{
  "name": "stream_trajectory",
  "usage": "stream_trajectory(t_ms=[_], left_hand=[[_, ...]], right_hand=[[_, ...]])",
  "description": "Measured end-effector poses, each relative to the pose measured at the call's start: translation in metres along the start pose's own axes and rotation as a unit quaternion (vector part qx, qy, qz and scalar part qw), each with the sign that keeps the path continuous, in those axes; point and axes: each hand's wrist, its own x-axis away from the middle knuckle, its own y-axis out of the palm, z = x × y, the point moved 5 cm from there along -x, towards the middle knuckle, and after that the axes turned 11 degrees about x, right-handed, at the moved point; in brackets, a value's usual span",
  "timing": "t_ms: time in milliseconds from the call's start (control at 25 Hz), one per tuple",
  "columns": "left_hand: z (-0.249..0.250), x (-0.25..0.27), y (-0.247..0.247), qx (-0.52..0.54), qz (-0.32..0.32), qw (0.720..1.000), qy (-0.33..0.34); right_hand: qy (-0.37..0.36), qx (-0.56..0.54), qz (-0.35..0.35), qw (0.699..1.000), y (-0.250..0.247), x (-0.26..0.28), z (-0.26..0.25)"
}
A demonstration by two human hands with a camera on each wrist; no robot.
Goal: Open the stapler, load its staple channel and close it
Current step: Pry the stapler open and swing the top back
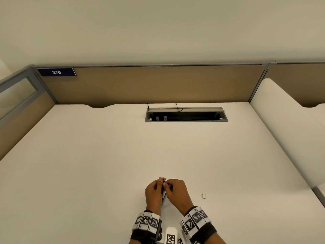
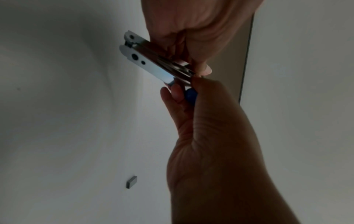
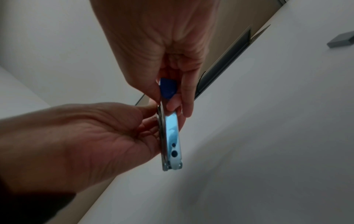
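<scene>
I hold a small metal stapler just above the white desk, near its front edge. My left hand grips its silver body, which shows two holes near the hinge end. The right hand pinches the blue plastic part at the stapler's far end, also seen in the left wrist view as a blue tip. From here I cannot tell whether the staple channel stands open. A short grey strip of staples lies on the desk to the right of my hands.
An open cable hatch with black cords is set in the desk's far middle. A tan partition bearing a plate marked 376 closes the back. A second desk adjoins on the right.
</scene>
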Motion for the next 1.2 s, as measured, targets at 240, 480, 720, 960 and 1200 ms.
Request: stream_trajectory(t_ms=[240, 480, 720, 960, 1200], left_hand=[[0.0034, -0.0037, 0.0012, -0.056, -0.040, 0.997, 0.023], [-0.0009, -0.0044, -0.0023, -0.057, -0.044, 0.997, 0.016], [-0.0002, -0.0025, -0.0031, -0.037, -0.016, 0.999, 0.007], [-0.0031, -0.0023, -0.0045, -0.039, -0.006, 0.999, -0.008], [-0.0034, -0.0003, -0.0034, -0.029, -0.010, 0.999, -0.017]], right_hand=[[0.006, -0.010, -0.007, 1.000, -0.0023, 0.0026, 0.0030], [0.000, -0.001, -0.002, 1.000, 0.0002, 0.0062, 0.0005], [0.008, -0.002, -0.003, 1.000, -0.0008, 0.0043, -0.0052], [0.011, 0.014, -0.021, 1.000, -0.0008, 0.0020, -0.0062], [0.014, 0.024, -0.029, 0.999, 0.0005, 0.0010, -0.0031]])
